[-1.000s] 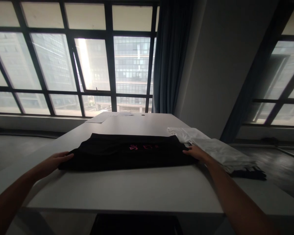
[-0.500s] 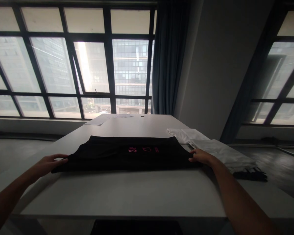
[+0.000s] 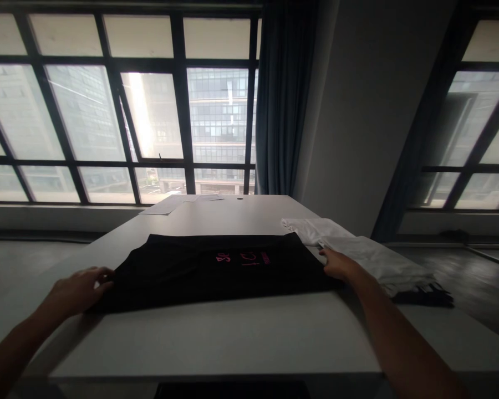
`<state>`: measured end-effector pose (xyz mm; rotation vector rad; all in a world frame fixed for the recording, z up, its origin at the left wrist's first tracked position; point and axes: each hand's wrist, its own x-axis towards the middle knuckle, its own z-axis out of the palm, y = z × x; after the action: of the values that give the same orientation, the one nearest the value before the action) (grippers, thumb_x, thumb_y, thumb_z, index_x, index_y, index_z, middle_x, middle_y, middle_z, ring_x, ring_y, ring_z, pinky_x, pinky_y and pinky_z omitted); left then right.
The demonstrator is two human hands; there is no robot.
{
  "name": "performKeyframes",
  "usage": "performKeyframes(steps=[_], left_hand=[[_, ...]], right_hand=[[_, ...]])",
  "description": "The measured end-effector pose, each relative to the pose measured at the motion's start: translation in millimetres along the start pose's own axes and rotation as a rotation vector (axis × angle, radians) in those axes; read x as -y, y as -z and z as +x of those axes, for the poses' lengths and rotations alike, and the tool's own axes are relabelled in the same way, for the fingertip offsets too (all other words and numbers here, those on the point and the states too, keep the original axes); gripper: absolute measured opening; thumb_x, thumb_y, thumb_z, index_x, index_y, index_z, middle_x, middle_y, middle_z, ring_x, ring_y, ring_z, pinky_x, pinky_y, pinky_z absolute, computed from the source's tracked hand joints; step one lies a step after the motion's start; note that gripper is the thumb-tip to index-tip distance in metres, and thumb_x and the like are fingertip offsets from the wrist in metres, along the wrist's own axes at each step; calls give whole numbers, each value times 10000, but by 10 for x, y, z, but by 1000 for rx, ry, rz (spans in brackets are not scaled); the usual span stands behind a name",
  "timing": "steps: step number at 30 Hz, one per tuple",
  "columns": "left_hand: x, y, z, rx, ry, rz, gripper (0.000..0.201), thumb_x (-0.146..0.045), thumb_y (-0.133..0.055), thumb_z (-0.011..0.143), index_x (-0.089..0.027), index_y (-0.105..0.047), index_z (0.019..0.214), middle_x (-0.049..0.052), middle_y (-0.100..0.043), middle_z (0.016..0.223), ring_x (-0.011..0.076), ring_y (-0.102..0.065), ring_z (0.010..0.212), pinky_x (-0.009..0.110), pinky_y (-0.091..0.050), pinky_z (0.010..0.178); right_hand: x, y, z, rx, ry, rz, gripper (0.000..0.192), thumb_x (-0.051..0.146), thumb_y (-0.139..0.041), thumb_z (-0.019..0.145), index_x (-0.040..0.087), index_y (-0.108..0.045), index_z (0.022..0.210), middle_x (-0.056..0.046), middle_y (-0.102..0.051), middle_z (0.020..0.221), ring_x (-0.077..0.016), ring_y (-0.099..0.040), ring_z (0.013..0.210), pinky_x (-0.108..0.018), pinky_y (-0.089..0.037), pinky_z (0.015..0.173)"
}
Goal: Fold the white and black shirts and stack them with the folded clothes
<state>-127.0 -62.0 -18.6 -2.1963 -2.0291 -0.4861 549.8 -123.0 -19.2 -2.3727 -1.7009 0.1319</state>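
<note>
A black garment with pink lettering, which looks like a T-shirt (image 3: pixel 183 271), lies spread in a wide folded strip across the white table (image 3: pixel 216 343). My left hand (image 3: pixel 81 288) pinches its left end, thumb and fingers closed at the edge. At the opposite end, my right hand (image 3: pixel 336 265) grips the cloth near the right edge, its fingers partly hidden by the hand itself. The pink print sits right of the middle and is partly turned sideways. Which layers each hand holds I cannot tell.
Folded white cloths (image 3: pixel 366 257) lie in a pile on the right side of the table, with dark cloth (image 3: pixel 424 296) beneath. White papers (image 3: pixel 164 206) rest at the far left. A blue curtain (image 3: pixel 280 111) and windows stand behind the table.
The shirt's near edge has come closer to me, lower on the left, and more of the pink print shows. My left hand has moved down with its end; my right hand has barely shifted.
</note>
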Motion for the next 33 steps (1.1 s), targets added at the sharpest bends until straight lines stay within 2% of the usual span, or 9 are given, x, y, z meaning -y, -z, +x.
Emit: performKeyframes(steps=[2,4,8,13,22,24,27,30,33], left_hand=[[-331,-44,-14,15,-186,-19,475,-518,-420,871,-207,-686,1110,70,-693,1156,282,-637,1046,398,-484,893],[-644,-167,-40,29,-385,-88,627,-614,-436,861,-215,-575,1325,79,-522,1433,291,-507,1272,411,-405,1047],[-922,-498,-102,179,-493,-70,667,-601,-345,937,-238,-362,1496,66,-329,1555,286,-304,1429,518,-243,1150],[-808,-588,-94,228,-527,-48,574,-513,-275,992,-289,-282,1520,29,-288,1565,250,-243,1455,512,-193,1168],[-559,-605,174,238,-614,-47,496,-421,-238,1015,-344,-301,1501,0,-280,1563,234,-261,1445,498,-227,1163],[-488,-637,249,243,-627,-55,495,-427,-240,1014,-343,-318,1495,3,-278,1564,240,-269,1441,508,-219,1164],[-429,-660,312,233,-646,-71,483,-425,-257,1011,-365,-336,1484,-11,-296,1557,243,-287,1434,498,-243,1160],[-433,-668,284,205,-649,-73,470,-414,-276,1008,-394,-355,1470,-35,-331,1541,234,-315,1423,476,-274,1155],[-442,-662,169,142,-566,-23,472,-444,-299,995,-388,-402,1452,-38,-381,1519,231,-361,1402,472,-295,1151]], right_hand=[[152,-21,-7,-107,129,-31,597,163,-633,740,154,-550,1332,-151,-597,1283,-278,-576,1170,-343,-459,961],[304,-97,-9,-155,311,-8,518,257,-584,832,163,-548,1341,-137,-558,1346,-262,-530,1236,-346,-399,1046],[472,-315,1,54,405,0,522,402,-492,920,153,-532,1377,-136,-440,1473,-260,-431,1342,-362,-318,1127],[470,-357,-12,123,378,-77,575,462,-419,948,163,-468,1437,-131,-365,1522,-277,-350,1394,-392,-263,1159],[700,-156,-27,167,330,-233,567,518,-507,893,199,-541,1361,-140,-503,1398,-295,-554,1193,-373,-433,987],[817,-80,45,209,325,-261,529,540,-558,861,203,-619,1264,-136,-586,1296,-292,-605,1100,-353,-465,905],[998,-2,233,116,324,-243,413,512,-511,902,194,-703,1083,-130,-664,1163,-284,-630,1037,-329,-463,839],[1130,-18,482,-5,297,-196,399,427,-416,961,177,-700,1090,-143,-666,1177,-281,-624,1062,-334,-445,859],[1235,-102,736,9,285,-170,351,372,-466,946,176,-698,1120,-141,-670,1181,-275,-629,1067,-330,-451,871]])
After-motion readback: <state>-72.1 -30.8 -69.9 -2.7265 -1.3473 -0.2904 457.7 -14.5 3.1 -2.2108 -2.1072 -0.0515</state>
